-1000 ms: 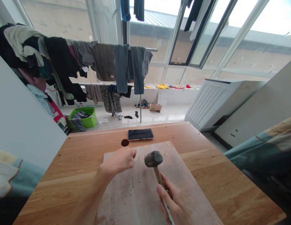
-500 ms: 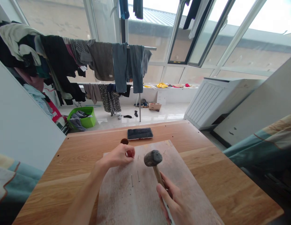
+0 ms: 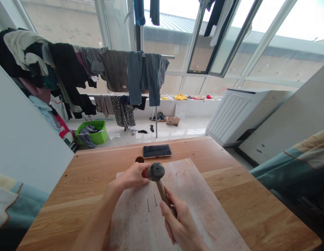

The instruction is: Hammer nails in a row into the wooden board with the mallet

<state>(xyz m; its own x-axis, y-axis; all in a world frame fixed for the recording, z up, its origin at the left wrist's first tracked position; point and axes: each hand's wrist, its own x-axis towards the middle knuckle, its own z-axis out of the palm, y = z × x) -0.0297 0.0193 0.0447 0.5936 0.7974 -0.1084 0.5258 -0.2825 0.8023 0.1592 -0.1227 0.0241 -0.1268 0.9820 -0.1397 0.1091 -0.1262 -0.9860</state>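
My right hand (image 3: 175, 218) is wrapped round the wooden handle of a hammer (image 3: 156, 172), whose dark, worn head is up over the board. Close behind and left of that head, my left hand (image 3: 134, 176) is closed in a pinch at the board's far left part. Its fingertips are partly covered by the hammer, and what they hold is hidden. Under both hands lies a pale, stained wooden board (image 3: 203, 209). Two loose nails, one on the left (image 3: 148, 204) and another nail (image 3: 155, 199), lie nearer me. Several thin nails (image 3: 177, 173) stand in a row at the far right part.
Beyond the board, a black phone (image 3: 157, 150) and a small round brown container (image 3: 139, 159) sit on the wooden table (image 3: 243, 195). A drying rack with clothes (image 3: 115, 71), a green basket (image 3: 100, 134) and a white ribbed appliance (image 3: 230, 113) stand past the table.
The hammer has moved left, from right of the left hand to beside its fingertips. More of the standing nails now show. My left hand stays pinched at nearly the same spot.
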